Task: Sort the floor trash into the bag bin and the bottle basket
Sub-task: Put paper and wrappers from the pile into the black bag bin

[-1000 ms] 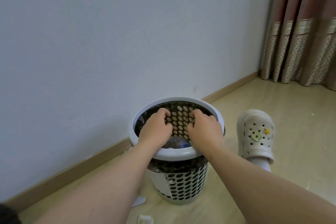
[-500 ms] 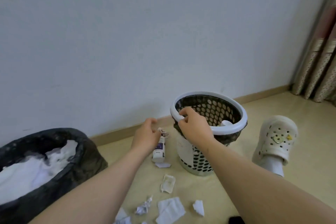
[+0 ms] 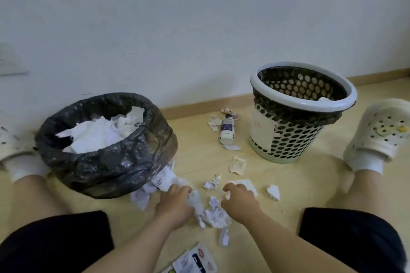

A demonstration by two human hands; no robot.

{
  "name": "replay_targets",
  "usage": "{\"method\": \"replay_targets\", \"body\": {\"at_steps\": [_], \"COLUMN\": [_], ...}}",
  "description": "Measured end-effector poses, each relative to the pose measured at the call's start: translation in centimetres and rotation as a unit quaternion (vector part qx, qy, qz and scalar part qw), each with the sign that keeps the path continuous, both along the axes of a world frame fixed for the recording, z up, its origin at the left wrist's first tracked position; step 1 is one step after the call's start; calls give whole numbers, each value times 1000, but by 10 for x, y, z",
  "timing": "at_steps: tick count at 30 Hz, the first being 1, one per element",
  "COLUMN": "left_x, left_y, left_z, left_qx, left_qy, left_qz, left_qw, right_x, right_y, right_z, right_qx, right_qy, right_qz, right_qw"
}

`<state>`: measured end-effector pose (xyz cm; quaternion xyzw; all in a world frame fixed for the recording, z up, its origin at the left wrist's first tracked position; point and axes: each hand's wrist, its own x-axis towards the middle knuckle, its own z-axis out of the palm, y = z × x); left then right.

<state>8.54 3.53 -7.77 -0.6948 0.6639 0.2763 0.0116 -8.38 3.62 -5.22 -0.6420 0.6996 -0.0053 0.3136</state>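
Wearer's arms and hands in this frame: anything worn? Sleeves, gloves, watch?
Nothing worn that shows. The left hand and right hand are bare, with no gloves. The forearms are uncovered as far as the frame reaches, with no sleeve or cuff in view. No watch, ring, band or marking is visible, though the picture is slightly blurred.
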Motion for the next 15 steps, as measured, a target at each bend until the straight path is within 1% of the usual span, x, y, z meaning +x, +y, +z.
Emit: {"method": "replay_targets", "body": {"at_steps": [1, 3, 4, 6, 8, 11, 15], "left_x": [0, -4, -6, -8, -6, -1, 1], "left_y": [7, 22, 29, 37, 41, 41, 44], "left_z": [-9, -26, -33, -45, -50, -53, -56], "left_qx": [21, 70, 78, 59, 17, -46, -105], "left_qy": [-3, -37, -62, -99, -99, -70, -17], "left_qz": [-31, -118, -156, -189, -178, -148, -110], "left_qw": [999, 990, 983, 975, 979, 985, 988], "right_x": [0, 5, 9, 17, 18, 16, 16], "right_y": [6, 20, 27, 37, 42, 44, 42], "right_z": [-7, -25, -32, -47, -59, -71, -74], "right_qx": [4, 38, 63, 86, 47, -25, -43], "right_qy": [6, 6, -1, 14, 51, 81, 81], "right_qz": [16, 82, 112, 150, 164, 151, 121], "right_qw": [1000, 996, 992, 985, 984, 985, 988]}}
